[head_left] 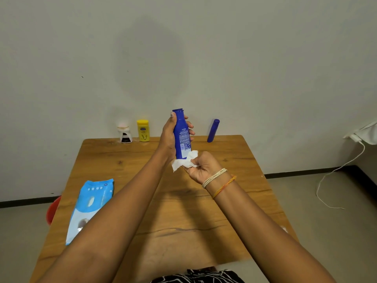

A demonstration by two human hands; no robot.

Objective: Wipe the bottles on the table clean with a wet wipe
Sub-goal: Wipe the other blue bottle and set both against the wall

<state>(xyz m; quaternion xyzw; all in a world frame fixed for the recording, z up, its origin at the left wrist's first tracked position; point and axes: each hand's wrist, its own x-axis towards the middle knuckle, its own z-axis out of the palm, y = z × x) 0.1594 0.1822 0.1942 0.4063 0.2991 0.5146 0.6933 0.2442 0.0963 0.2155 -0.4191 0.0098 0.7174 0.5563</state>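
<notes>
The person's left hand point(170, 133) grips a tall blue bottle point(182, 134) upright above the far half of the wooden table point(183, 217), fingers curled round its body and the thumb up near the cap. Below it the right hand point(202, 167) pinches a crumpled white wet wipe point(184, 161) against the bottle's lower end, its fingers folded in around the cloth (two thread bands, one pale and one orange, circle that wrist). Along the table's back edge, close to the wall, stand three more: a small white bottle point(124, 134) with a dark label, a yellow bottle point(143, 130) just beside it, and, well apart on the other side of the hands, a slim blue bottle point(213, 130) leaning slightly. A blue and white wipes pack point(91, 205) lies flat near the table's left edge, partly under the left forearm. A white cable point(334, 170) trails across the floor at the right.
</notes>
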